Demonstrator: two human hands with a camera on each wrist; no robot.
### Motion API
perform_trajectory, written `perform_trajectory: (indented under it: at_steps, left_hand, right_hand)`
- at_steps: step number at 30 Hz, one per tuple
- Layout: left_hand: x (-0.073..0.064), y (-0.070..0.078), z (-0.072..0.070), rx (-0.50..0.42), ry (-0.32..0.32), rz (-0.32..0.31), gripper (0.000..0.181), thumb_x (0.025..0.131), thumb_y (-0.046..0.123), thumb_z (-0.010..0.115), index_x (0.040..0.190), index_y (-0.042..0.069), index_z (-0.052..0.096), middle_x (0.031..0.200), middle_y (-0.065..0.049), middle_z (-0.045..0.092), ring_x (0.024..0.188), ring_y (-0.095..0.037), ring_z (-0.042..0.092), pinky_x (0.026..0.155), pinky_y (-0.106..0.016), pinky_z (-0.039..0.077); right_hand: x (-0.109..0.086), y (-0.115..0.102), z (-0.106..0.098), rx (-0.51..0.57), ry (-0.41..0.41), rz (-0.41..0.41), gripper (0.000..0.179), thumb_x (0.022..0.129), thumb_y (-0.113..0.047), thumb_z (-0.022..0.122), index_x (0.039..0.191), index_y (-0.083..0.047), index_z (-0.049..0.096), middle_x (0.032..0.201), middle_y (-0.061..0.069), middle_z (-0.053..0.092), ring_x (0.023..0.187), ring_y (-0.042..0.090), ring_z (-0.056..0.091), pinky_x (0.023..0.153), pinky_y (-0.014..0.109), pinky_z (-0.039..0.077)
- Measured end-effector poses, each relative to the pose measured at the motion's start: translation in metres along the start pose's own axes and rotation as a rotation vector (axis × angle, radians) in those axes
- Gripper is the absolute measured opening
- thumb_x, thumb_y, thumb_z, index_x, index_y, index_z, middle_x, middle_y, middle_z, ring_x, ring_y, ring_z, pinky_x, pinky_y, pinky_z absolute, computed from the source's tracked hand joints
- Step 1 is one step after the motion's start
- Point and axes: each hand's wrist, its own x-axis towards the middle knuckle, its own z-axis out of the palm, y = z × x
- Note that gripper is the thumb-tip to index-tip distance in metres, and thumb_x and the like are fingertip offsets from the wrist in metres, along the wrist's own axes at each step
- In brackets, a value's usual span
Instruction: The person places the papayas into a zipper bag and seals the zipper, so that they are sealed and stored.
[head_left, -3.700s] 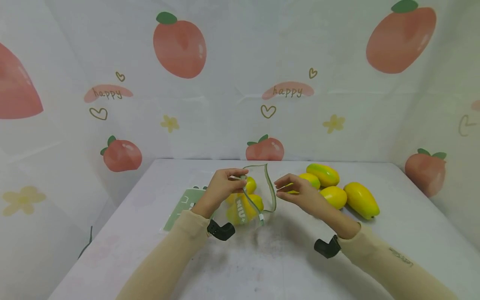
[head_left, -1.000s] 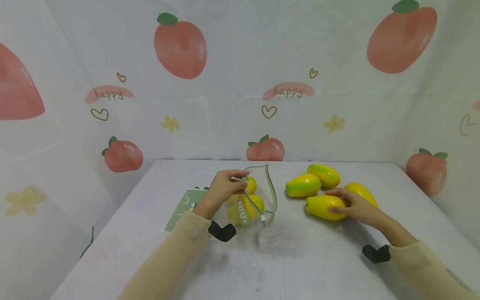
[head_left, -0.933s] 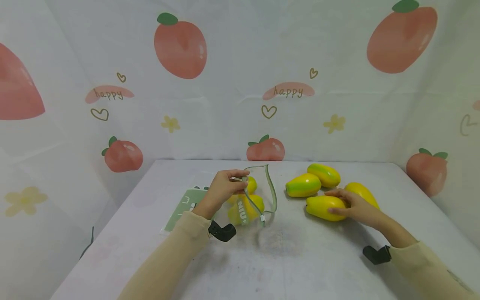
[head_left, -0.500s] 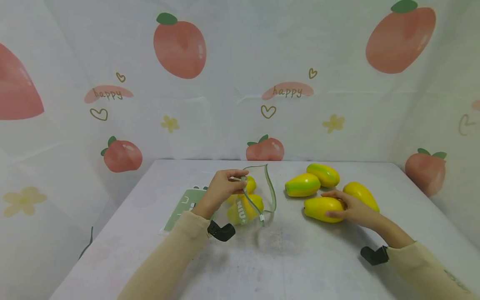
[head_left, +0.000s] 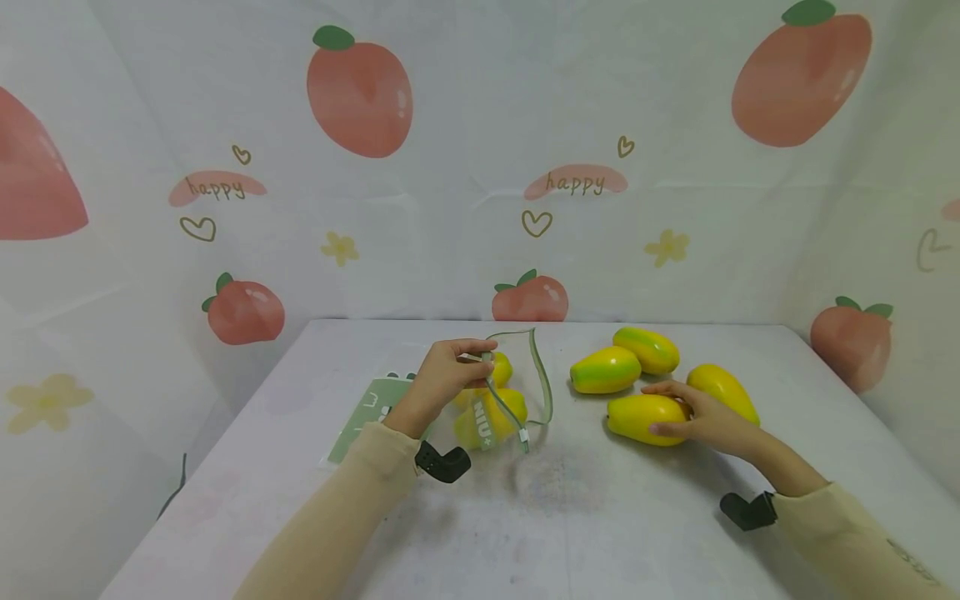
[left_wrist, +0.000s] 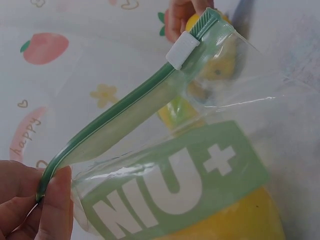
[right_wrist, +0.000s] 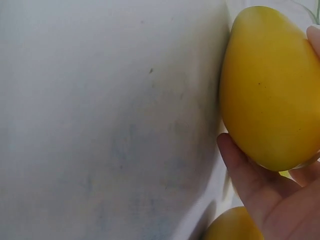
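My left hand (head_left: 448,377) pinches the green rim of a clear slider zip bag (head_left: 550,392) between thumb and fingers. The bag stands with its mouth spread, and yellow fruit (head_left: 513,403) shows through it behind the green NIU+ print (left_wrist: 165,185). A white slider (left_wrist: 183,50) sits near the far end of the zip in the left wrist view. To the right, my right hand (head_left: 708,421) holds a yellow papaya (head_left: 637,418) at its right end, thumb on the near side and fingers over the far side. The papaya (right_wrist: 272,90) lies low at the tabletop.
Two yellow-green papayas (head_left: 606,371) lie behind the held one, and another papaya (head_left: 722,390) lies behind my right hand. A green printed flat packet (head_left: 367,417) lies left of the bag on the white table (head_left: 540,533). A fruit-print cloth (head_left: 450,208) hangs behind.
My right hand has left the bag's side and moved right onto the papaya. Over the last second the papaya has shifted slightly left and nearer with it. My left hand stays at the bag's rim.
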Motion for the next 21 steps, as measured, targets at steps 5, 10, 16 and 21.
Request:
perform_trajectory:
  at_steps: [5, 10, 16, 21]
  left_hand:
    - [-0.001, 0.002, 0.0, -0.001, 0.005, -0.01, 0.035, 0.089, 0.003, 0.066, 0.123, 0.006, 0.066, 0.112, -0.015, 0.064, 0.081, -0.014, 0.064, 0.079, -0.03, 0.06]
    - [-0.002, 0.002, 0.0, 0.0, 0.011, -0.015, 0.035, 0.089, 0.003, 0.067, 0.123, 0.006, 0.067, 0.11, -0.014, 0.064, 0.081, -0.014, 0.064, 0.079, -0.03, 0.06]
    - [-0.001, 0.002, 0.0, 0.002, 0.017, -0.018, 0.035, 0.088, 0.003, 0.067, 0.123, 0.006, 0.067, 0.109, -0.013, 0.064, 0.079, -0.014, 0.064, 0.078, -0.03, 0.06]
    - [-0.001, 0.001, -0.001, 0.006, 0.011, -0.015, 0.035, 0.089, 0.004, 0.067, 0.123, 0.007, 0.067, 0.11, -0.014, 0.064, 0.079, -0.014, 0.064, 0.079, -0.03, 0.06]
  right_hand:
    - [0.0, -0.003, 0.0, -0.024, -0.009, 0.001, 0.057, 0.089, -0.028, 0.069, 0.135, -0.001, 0.049, 0.136, 0.022, 0.051, 0.123, 0.041, 0.045, 0.101, 0.07, 0.032]
    - [-0.001, -0.008, 0.0, -0.042, -0.007, -0.012, 0.056, 0.089, -0.027, 0.069, 0.135, -0.003, 0.049, 0.137, 0.021, 0.052, 0.122, 0.04, 0.047, 0.099, 0.069, 0.035]
    - [-0.001, -0.022, -0.005, -0.05, 0.022, -0.004, 0.056, 0.09, -0.028, 0.069, 0.137, -0.007, 0.048, 0.137, 0.024, 0.049, 0.118, 0.039, 0.048, 0.097, 0.066, 0.04]
    - [-0.001, -0.034, -0.008, -0.063, 0.05, 0.001, 0.057, 0.09, -0.031, 0.069, 0.139, -0.011, 0.047, 0.14, 0.025, 0.046, 0.113, 0.035, 0.051, 0.095, 0.06, 0.045]
